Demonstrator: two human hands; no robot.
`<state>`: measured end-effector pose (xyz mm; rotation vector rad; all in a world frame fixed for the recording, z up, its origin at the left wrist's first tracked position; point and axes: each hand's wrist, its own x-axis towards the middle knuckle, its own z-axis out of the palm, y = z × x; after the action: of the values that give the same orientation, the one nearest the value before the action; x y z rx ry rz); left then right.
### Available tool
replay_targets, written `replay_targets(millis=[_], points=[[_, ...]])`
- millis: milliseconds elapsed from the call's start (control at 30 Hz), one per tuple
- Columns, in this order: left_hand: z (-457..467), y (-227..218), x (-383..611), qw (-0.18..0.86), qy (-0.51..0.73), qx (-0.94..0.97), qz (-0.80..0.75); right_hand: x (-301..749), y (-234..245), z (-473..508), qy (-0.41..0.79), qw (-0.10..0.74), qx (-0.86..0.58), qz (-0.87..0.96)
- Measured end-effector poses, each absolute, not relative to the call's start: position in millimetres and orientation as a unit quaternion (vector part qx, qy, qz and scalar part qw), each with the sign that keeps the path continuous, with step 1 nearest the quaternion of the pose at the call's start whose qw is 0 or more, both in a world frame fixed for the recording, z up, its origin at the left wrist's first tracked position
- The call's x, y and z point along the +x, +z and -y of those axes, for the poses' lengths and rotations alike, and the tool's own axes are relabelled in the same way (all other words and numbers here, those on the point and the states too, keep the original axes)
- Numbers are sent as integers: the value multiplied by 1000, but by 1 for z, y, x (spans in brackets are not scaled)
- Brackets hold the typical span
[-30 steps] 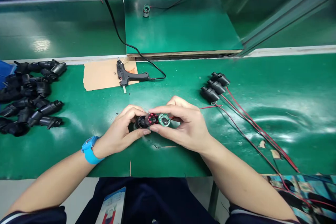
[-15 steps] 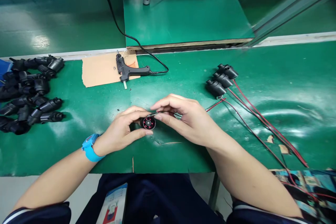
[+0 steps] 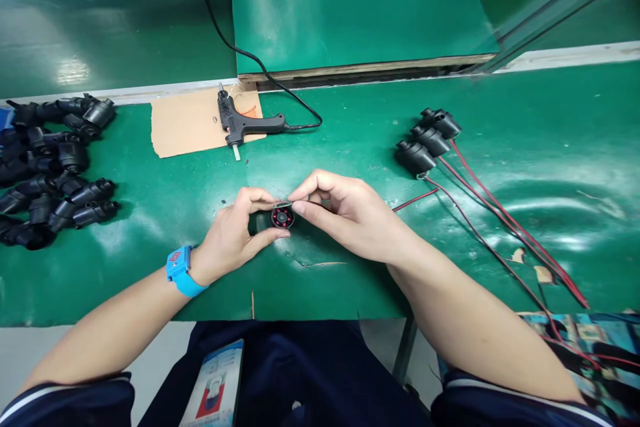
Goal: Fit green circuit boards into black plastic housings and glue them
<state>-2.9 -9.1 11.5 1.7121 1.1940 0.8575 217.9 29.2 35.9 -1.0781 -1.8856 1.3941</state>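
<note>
My left hand [image 3: 235,237] is closed round a small black housing [image 3: 281,217] whose round end shows a ring of red dots. My right hand [image 3: 345,213] pinches at the housing's upper edge with thumb and forefinger; a red and black wire [image 3: 415,199] runs out from under it to the right. Both hands hover just above the green table [image 3: 150,267] near its front edge. What the right fingertips pinch is too small to make out.
A pile of black housings [image 3: 50,167] lies at the left. A black glue gun [image 3: 240,125] rests on a piece of cardboard [image 3: 185,123], its cord running back. Three wired housings [image 3: 427,140] lie at the right, wires trailing to a patterned bag [image 3: 585,347].
The green-ringed round board seen beside the housing a second ago is no longer visible; the red-dotted end now faces me. My right fingers moved onto the housing's edge. The view tilted down.
</note>
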Motion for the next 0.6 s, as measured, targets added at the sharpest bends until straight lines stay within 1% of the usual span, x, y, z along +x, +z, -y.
replay_targets(millis=[100,267,433,600], points=[[10,8,-2,396,342,702,-483,216,44,-26,474,272,-418,726],[9,-1,-1,327,356,755,-444,217,51,-25,449,248,-427,745],[6,-4,-1,242,360,809,-397,220,49,-25,381,273,-420,777],[2,-4,-4,161,328,864,-346,218,46,-25,365,284,-413,785]])
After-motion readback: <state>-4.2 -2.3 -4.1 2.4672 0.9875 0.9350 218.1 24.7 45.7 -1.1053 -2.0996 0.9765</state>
